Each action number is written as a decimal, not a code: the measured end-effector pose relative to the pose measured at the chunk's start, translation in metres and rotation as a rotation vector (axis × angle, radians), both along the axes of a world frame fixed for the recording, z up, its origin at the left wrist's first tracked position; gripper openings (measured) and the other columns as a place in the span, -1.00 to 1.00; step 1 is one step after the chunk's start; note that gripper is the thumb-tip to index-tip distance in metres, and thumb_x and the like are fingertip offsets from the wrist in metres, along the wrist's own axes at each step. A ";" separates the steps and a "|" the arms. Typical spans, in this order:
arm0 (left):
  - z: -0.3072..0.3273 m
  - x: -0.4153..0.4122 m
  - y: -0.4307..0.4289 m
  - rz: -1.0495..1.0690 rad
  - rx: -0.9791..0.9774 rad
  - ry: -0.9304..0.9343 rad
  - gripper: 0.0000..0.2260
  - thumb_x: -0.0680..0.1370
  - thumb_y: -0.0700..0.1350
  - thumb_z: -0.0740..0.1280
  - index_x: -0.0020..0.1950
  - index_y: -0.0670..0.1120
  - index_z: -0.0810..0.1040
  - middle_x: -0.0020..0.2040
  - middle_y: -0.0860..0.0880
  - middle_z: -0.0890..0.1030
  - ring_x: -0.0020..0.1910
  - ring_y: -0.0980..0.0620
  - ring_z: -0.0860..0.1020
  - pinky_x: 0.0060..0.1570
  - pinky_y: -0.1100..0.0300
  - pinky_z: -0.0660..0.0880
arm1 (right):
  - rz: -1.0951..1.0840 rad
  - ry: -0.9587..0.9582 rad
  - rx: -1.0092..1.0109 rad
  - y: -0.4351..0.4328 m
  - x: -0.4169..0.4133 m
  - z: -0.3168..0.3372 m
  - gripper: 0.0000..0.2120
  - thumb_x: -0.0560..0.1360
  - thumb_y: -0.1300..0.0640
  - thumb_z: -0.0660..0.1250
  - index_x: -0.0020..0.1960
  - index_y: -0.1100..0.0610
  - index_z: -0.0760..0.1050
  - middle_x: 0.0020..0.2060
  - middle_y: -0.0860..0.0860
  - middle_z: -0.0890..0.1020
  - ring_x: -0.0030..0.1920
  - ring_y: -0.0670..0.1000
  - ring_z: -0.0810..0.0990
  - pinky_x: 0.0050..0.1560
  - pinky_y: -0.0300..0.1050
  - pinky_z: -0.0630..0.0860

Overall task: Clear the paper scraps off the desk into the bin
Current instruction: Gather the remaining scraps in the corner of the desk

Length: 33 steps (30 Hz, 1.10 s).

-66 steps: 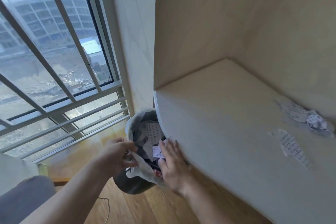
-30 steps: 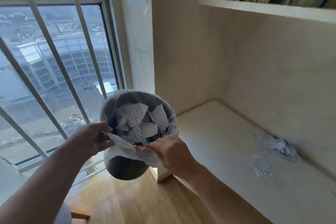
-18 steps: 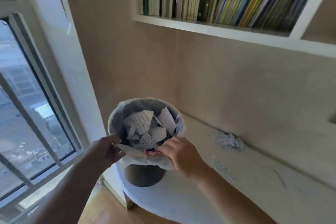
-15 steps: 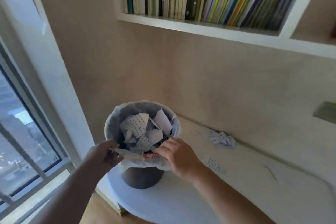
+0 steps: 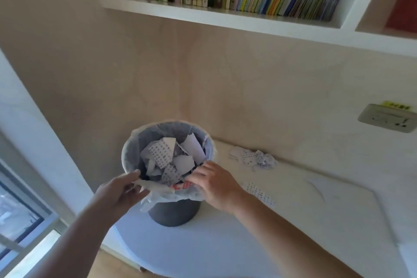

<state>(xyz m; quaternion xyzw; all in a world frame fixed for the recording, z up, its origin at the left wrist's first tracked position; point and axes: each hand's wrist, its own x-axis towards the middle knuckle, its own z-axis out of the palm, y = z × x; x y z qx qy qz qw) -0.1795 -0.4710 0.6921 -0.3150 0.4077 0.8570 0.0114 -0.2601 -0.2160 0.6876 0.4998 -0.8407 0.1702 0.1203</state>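
A dark grey bin (image 5: 173, 212) with a white plastic liner stands on the rounded left end of the white desk (image 5: 225, 244). Torn printed paper scraps (image 5: 169, 160) fill it. My left hand (image 5: 119, 192) pinches the liner at the near left rim, thumb on top. My right hand (image 5: 216, 183) grips the near right rim. On the desk to the right lie a crumpled paper wad (image 5: 259, 159) by the wall, a printed paper strip (image 5: 260, 194) beside my right wrist, and a flat pale scrap (image 5: 320, 187) farther right.
A white shelf (image 5: 225, 18) packed with books hangs above the desk. A wall socket (image 5: 388, 119) sits at the right. A window (image 5: 18, 210) and wooden floor (image 5: 108, 264) lie to the left and below the desk edge.
With both hands on its rim, the bin has come up from the floor beside the desk onto the desk's left end. My view has swung from the window to the wall and shelf.
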 end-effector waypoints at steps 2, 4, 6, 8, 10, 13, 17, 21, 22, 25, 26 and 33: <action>0.002 0.014 0.002 0.009 0.068 0.002 -0.72 0.50 0.00 0.39 -0.02 -0.23 0.54 -0.21 -0.15 0.60 -0.15 -0.11 0.63 -0.12 -0.12 0.62 | -0.027 -0.072 -0.059 0.007 0.005 0.003 -0.65 0.50 0.11 0.36 0.28 0.09 0.56 0.16 0.03 0.64 0.17 0.08 0.53 0.30 -0.05 0.41; -0.004 0.029 0.003 0.057 0.160 -0.051 -0.61 0.45 0.16 0.37 -0.11 -0.19 0.51 -0.28 -0.13 0.54 -0.16 -0.13 0.55 0.03 -0.24 0.52 | -0.084 -0.127 -0.135 0.018 0.010 0.008 -0.58 0.50 0.04 0.33 0.35 0.07 0.50 0.29 -0.01 0.57 0.29 0.00 0.46 0.37 -0.14 0.31; -0.014 0.045 0.010 0.077 0.212 -0.123 -0.66 0.44 0.12 0.34 -0.17 -0.18 0.43 -0.28 -0.13 0.45 -0.23 -0.13 0.48 -0.03 -0.25 0.49 | -0.168 -0.175 -0.224 0.029 0.013 0.011 -0.55 0.49 0.02 0.32 0.37 0.07 0.48 0.32 -0.01 0.55 0.33 -0.06 0.43 0.36 -0.20 0.27; -0.028 0.054 0.028 0.038 0.218 -0.183 -0.77 0.43 -0.01 0.31 -0.20 -0.17 0.41 -0.24 -0.15 0.45 -0.23 -0.16 0.48 -0.09 -0.22 0.49 | -0.284 -0.272 -0.299 0.043 0.013 0.007 -0.55 0.49 0.02 0.32 0.37 0.06 0.47 0.32 -0.02 0.54 0.33 -0.14 0.40 0.32 -0.25 0.27; -0.042 0.057 0.053 -0.057 0.179 -0.242 -0.85 0.41 -0.07 0.29 -0.23 -0.14 0.41 -0.21 -0.16 0.50 -0.18 -0.19 0.52 -0.10 -0.17 0.53 | -0.412 -0.383 -0.339 0.061 0.011 -0.003 -0.55 0.49 0.02 0.32 0.37 0.06 0.47 0.32 -0.01 0.52 0.33 -0.11 0.43 0.31 -0.19 0.34; -0.058 0.048 0.096 -0.179 0.121 -0.314 -0.88 0.46 -0.09 0.28 -0.19 -0.13 0.45 -0.11 -0.21 0.57 -0.07 -0.25 0.58 -0.12 -0.17 0.57 | -0.574 -0.468 -0.346 0.097 0.004 -0.026 -0.56 0.48 0.07 0.37 0.34 0.11 0.49 0.30 0.03 0.54 0.31 0.02 0.50 0.29 -0.15 0.39; -0.077 0.017 0.150 -0.288 0.016 -0.314 -0.82 0.49 -0.16 0.29 0.03 -0.22 0.52 0.05 -0.27 0.63 0.02 -0.32 0.62 -0.05 -0.23 0.57 | -0.839 -0.629 -0.287 0.162 -0.015 -0.061 -0.51 0.50 0.16 0.41 0.41 0.16 0.43 0.36 0.13 0.47 0.38 0.07 0.45 0.33 -0.14 0.34; -0.088 -0.031 0.201 -0.345 -0.177 -0.250 -0.78 0.52 -0.22 0.32 0.16 -0.21 0.53 0.07 -0.23 0.60 0.05 -0.29 0.60 0.04 -0.15 0.55 | -1.062 -0.762 -0.141 0.237 -0.044 -0.090 -0.36 0.53 0.10 0.37 0.54 0.16 0.22 0.51 0.16 0.29 0.51 0.08 0.28 0.44 -0.12 0.21; -0.091 -0.045 0.214 -0.370 -0.257 -0.215 -0.75 0.51 -0.25 0.34 0.18 -0.19 0.53 0.06 -0.19 0.60 0.02 -0.24 0.58 0.05 -0.09 0.51 | -1.110 -0.773 -0.107 0.256 -0.054 -0.096 -0.34 0.54 0.07 0.35 0.56 0.15 0.18 0.53 0.16 0.25 0.52 0.09 0.25 0.46 -0.07 0.21; -0.109 -0.092 0.252 -0.486 -0.500 -0.078 -0.48 0.31 -0.23 0.50 0.26 -0.18 0.53 0.11 -0.16 0.55 -0.02 -0.10 0.50 -0.01 0.07 0.42 | -1.196 -0.781 0.003 0.310 -0.091 -0.113 -0.30 0.56 0.00 0.30 0.59 0.11 0.07 0.59 0.14 0.11 0.56 0.13 0.17 0.49 0.00 0.18; -0.118 -0.108 0.263 -0.529 -0.606 -0.054 -0.38 0.23 -0.18 0.52 0.28 -0.16 0.53 0.15 -0.17 0.53 0.02 -0.09 0.50 0.03 0.09 0.44 | -1.211 -0.791 0.031 0.326 -0.102 -0.120 -0.29 0.56 -0.02 0.29 0.59 0.10 0.05 0.59 0.13 0.09 0.56 0.13 0.15 0.49 0.01 0.17; -0.163 -0.232 0.301 -0.790 -1.434 0.013 -0.40 0.54 0.03 0.27 0.56 0.04 0.18 0.59 -0.17 0.09 0.52 -0.18 0.14 0.42 0.05 0.17 | -1.247 -0.798 0.229 0.395 -0.168 -0.194 -0.34 0.59 -0.20 0.15 0.59 0.00 0.03 0.59 0.14 0.08 0.56 0.23 0.07 0.51 0.16 0.15</action>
